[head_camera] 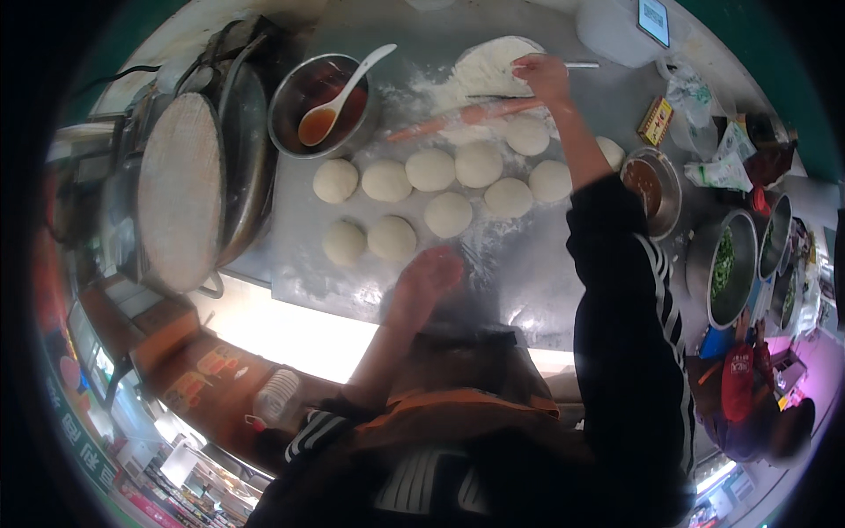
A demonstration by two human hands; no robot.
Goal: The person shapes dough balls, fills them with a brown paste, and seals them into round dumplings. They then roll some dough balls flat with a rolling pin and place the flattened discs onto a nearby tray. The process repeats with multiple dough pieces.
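My right hand [544,78] reaches over a heap of white flour [492,63] at the back of the steel worktop [541,284]. Its fingertips are bent down at the flour, and whether they pinch any is hidden. Just in front of that hand lies a reddish rolling pin [455,119], dusted with flour. Blurred by motion, my left hand [432,274] hovers low over the near part of the worktop. Several round dough balls lie between the hands, among them one [449,214] just beyond my left hand and another [527,135] near the rolling pin.
A steel bowl [280,125] of reddish-brown liquid holds a white ladle [340,99]. A round griddle lid [181,191] stands at left. On the right are a bowl of brown sauce [643,185], a bowl of chopped greens [723,264] and a small yellow box [655,121]. Another person [739,383] is at far right.
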